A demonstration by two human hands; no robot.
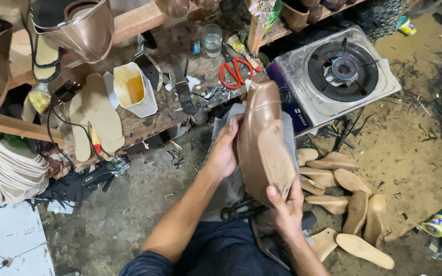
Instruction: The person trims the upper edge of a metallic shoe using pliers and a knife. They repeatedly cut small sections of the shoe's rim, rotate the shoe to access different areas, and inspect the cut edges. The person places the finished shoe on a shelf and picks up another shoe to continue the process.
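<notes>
Dirt floor (415,148), cluttered table (164,110); left hand (224,152) and right hand (284,205) both clenched on brown shoe (262,143), held above lap; insoles (344,204) piled right, stove (333,76) beyond, red scissors (235,71) near

even bright light, soft shadows, sheen on brown shoe (262,138), edges distorted

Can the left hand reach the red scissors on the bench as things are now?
Probably not at once. The left hand grips the side of the brown shoe, so it is occupied. The red scissors lie uncovered on the bench just beyond, with nothing between.
</notes>
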